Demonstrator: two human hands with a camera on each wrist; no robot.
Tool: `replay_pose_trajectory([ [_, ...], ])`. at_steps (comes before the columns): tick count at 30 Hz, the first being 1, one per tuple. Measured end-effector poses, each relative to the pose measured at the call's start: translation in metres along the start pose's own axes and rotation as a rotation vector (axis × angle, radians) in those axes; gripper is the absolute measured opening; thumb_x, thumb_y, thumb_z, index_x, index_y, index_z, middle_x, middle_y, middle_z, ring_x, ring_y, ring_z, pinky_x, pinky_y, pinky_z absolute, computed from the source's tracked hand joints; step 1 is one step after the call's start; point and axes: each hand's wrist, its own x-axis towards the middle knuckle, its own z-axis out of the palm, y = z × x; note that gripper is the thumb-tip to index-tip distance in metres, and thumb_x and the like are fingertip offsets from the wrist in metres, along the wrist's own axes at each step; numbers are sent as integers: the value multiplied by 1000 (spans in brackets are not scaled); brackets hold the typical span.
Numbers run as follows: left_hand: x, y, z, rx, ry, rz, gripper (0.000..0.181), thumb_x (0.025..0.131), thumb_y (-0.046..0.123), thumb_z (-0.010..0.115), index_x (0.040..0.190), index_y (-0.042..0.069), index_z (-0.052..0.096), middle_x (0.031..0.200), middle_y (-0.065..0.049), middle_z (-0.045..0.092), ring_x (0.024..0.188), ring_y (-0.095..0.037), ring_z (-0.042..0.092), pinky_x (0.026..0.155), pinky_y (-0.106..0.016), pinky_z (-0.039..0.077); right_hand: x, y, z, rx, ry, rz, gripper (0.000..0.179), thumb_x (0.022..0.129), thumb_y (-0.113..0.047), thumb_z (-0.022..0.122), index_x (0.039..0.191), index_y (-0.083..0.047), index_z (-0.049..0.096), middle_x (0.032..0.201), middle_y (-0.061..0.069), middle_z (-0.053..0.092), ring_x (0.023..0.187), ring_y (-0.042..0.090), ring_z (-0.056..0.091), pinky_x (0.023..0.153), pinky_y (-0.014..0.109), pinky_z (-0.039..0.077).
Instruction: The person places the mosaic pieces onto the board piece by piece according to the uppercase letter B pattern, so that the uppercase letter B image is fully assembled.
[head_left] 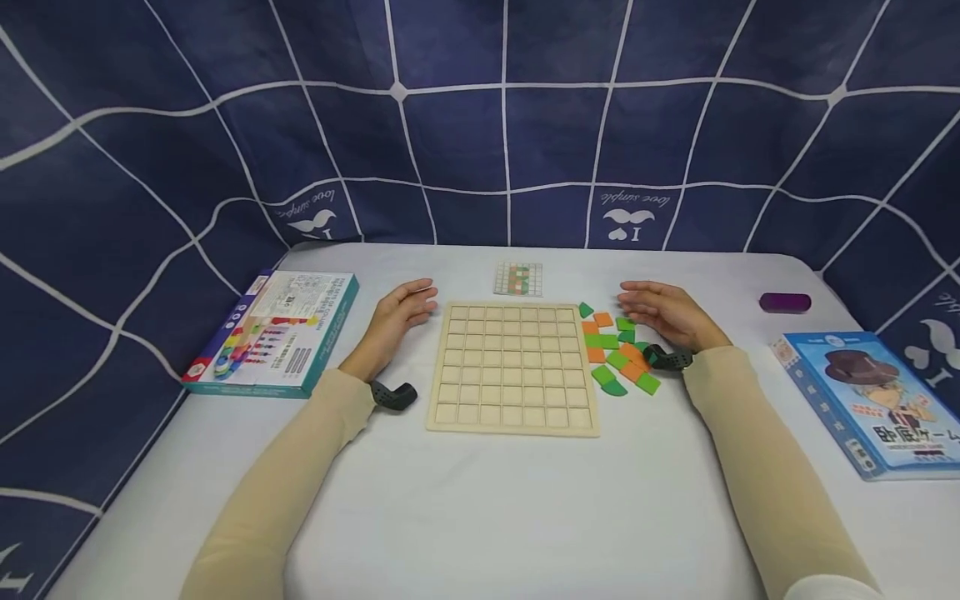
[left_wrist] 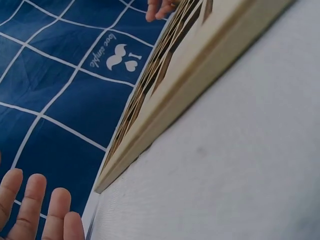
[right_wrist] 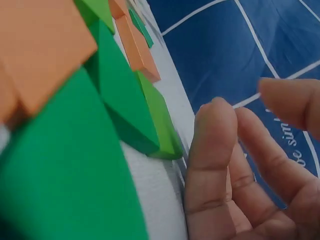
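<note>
Head view high, forward-down; wrist views low, close; curtain [head_left: 457,142] in all.

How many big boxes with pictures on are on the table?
2. A flat, rectangular, teal-edged cardboard box lies left of the person's bare left hand, and a rectangular blue cardboard box lies right of their bare right hand. I see no others.

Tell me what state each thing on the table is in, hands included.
Left hand: open, holding nothing
Right hand: open, holding nothing, beside the pieces
Wooden grid board: flat, cells unfilled
Coloured pieces: loose, scattered
Pattern card: flat, pattern up
Teal-edged box: flat, looks closed
Blue box: flat, looks closed
Purple object: lying lengthwise
</note>
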Motion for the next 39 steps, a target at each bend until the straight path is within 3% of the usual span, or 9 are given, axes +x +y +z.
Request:
replay_pose_trajectory([
  [4, 1, -6, 3, 172, -1, 99, 46, 109, 7, 59, 153, -2, 54, 157, -20, 56, 137, -34, 61, 109, -37, 52, 2, 2, 1, -279, 33, 0, 51, 108, -18, 67, 154, 1, 54, 108, -16, 74, 97, 6, 63, 83, 15, 54],
  [8, -2, -11, 2, 353, -20, 179, 46, 104, 1, 63, 150, 0, 59, 156, -18, 58, 141, -36, 57, 116, -47, 46, 5, 4, 6, -536, 29, -27, 55, 103, -18, 74, 151, 5, 58, 107, -8, 68, 97, 14, 54, 80, 20, 48],
  [14, -7, -12, 0, 537, -73, 171, 58, 97, 0, 65, 155, 4, 56, 159, -17, 55, 151, -36, 47, 128, -51, 31, 5, 4, 16, -714, 33, -61, 52, 95, -10, 81, 141, 8, 66, 122, 18, 69, 98, 23, 51, 78, 22, 45],
  [16, -7, -12, 0, 607, -98, 167, 62, 96, 3, 66, 157, 6, 55, 161, -17, 53, 154, -36, 43, 130, -52, 26, 5, 3, 17, -747, 42, -68, 49, 94, -10, 82, 138, 9, 68, 121, 19, 71, 96, 23, 51, 75, 24, 44],
  [20, -5, -12, 0, 756, -139, 172, 69, 92, 11, 68, 159, 5, 52, 164, -19, 51, 156, -40, 38, 130, -57, 18, 7, 3, 17, -797, 55, -88, 44, 94, -10, 82, 132, 9, 72, 103, 9, 69, 90, 24, 48, 72, 28, 40],
  [23, -4, -12, 2, 817, -161, 170, 73, 91, 14, 68, 161, 4, 50, 165, -21, 49, 157, -41, 35, 129, -59, 14, 6, 3, 16, -793, 64, -94, 40, 95, -12, 81, 129, 9, 73, 96, 4, 68, 88, 23, 49, 72, 28, 40],
  [29, -5, -11, 4, 838, -195, 167, 76, 89, 15, 67, 161, 2, 48, 167, -20, 47, 160, -41, 30, 130, -58, 11, 2, 1, 13, -752, 75, -81, 43, 96, -18, 82, 129, 7, 72, 101, 3, 73, 87, 21, 56, 71, 26, 49],
  [35, -5, -11, 4, 845, -201, 168, 76, 87, 15, 67, 160, 2, 50, 167, -17, 47, 161, -39, 29, 132, -57, 11, 0, -7, 14, -758, 42, -102, 43, 99, -21, 79, 132, 6, 70, 112, 4, 74, 91, 20, 58, 71, 24, 53],
  [39, -6, -10, 3, 852, -203, 178, 75, 87, 16, 67, 159, 2, 51, 167, -17, 47, 161, -39, 29, 131, -58, 11, -1, -13, 20, -727, 12, -111, 42, 102, -19, 75, 134, 6, 67, 110, 3, 74, 88, 18, 60, 69, 25, 55],
])
